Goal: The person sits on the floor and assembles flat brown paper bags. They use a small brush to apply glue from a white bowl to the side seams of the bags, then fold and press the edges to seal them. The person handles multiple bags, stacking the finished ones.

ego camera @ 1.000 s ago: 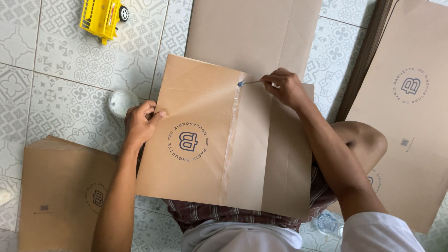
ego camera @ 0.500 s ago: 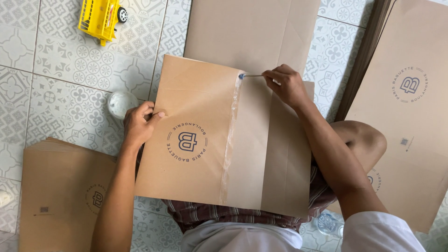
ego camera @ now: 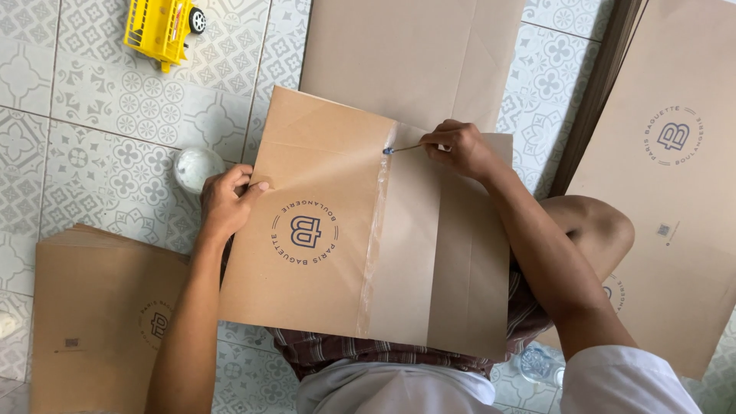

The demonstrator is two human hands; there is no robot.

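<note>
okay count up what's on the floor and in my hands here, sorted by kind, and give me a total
Brown paper sheet being glued, under the left hand: 1
Glue brush in the right hand: 1
Brown paper stacks or sheets lying around: 3
Yellow toy truck: 1
White round pot: 1
Total: 7

Two hands are in view, the left (ego camera: 226, 201) and the right (ego camera: 460, 149). There is one brush (ego camera: 402, 149), one yellow toy truck (ego camera: 162, 27) and one small white bowl (ego camera: 196, 168). One brown paper sheet (ego camera: 330, 230) lies on the lap, one blank sheet (ego camera: 414, 57) lies beyond it, and two stacks of printed sheets sit on the floor, one left (ego camera: 100, 314), one right (ego camera: 675, 176).
</note>
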